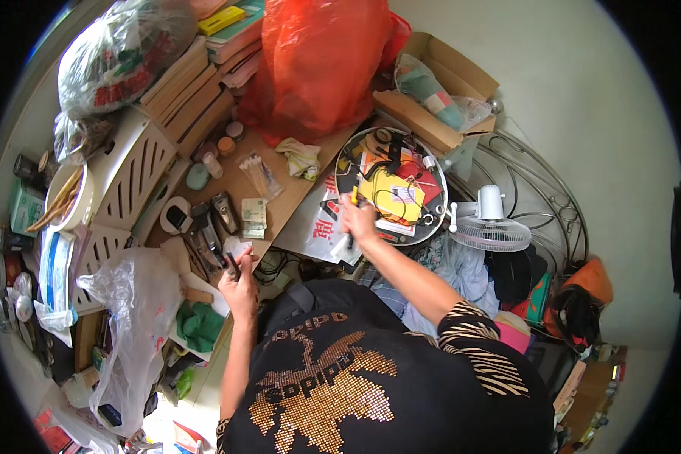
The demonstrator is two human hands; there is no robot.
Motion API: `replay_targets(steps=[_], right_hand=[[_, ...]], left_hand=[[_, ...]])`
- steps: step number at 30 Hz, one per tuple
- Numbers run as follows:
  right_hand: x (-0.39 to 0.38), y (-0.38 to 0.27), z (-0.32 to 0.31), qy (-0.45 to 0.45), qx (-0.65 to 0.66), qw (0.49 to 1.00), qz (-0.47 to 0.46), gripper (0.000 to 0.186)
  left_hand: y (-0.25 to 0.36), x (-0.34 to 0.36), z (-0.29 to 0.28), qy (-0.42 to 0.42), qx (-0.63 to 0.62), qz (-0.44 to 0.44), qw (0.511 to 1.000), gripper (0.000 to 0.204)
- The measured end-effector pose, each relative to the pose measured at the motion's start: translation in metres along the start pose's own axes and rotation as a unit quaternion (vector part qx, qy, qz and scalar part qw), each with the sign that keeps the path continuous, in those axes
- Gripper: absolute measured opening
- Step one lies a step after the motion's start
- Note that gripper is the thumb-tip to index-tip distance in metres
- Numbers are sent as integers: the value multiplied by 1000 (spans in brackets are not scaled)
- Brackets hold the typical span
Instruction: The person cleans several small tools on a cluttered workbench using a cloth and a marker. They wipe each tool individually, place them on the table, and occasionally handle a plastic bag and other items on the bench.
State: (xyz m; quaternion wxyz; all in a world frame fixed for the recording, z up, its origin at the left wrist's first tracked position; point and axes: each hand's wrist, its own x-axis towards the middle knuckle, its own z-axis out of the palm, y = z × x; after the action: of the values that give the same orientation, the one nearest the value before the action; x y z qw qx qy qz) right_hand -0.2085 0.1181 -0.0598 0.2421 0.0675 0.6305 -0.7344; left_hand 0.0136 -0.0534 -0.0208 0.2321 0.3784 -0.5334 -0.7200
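My left hand [240, 286] is closed round a slim black object [232, 265] at the front edge of the desk; its exact kind is unclear. My right hand [358, 220] is closed on a slim yellow-and-black tool [354, 198], beside the left rim of a round tray [402, 243]. In that tray lie a yellow card [392, 198], red and orange papers, black cords and small odds and ends. Under the right hand and left of the tray, a grey-white plastic bag [310, 221] with red and black print lies flat.
A banknote [254, 218], hair clippers [225, 213], cotton swabs [259, 175] and a crumpled cloth [299, 158] lie on the desk [284, 204]. Behind stand a red plastic bag [318, 64] and an open cardboard box [455, 72]. A small white fan [490, 227] is at right.
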Motion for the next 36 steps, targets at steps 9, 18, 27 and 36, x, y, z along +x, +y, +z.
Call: replay_targets(steps=[9,18,27,36], right_hand=[[79,-51,-208,204,-457,861,-91,25],[202,-96,-199,128,-612,737,-255,22],[310,-77,-176,157,-653,730,-126,27],[313,-88,-197,17,-760,645,-80,50]], left_hand=[[-20,14,10,70,35,39,996,26],[-18,14,39,80,152,26,985,30],[-12,-2,39,145,191,50,969,27],[-16,0,43,151,231,51,960,31]])
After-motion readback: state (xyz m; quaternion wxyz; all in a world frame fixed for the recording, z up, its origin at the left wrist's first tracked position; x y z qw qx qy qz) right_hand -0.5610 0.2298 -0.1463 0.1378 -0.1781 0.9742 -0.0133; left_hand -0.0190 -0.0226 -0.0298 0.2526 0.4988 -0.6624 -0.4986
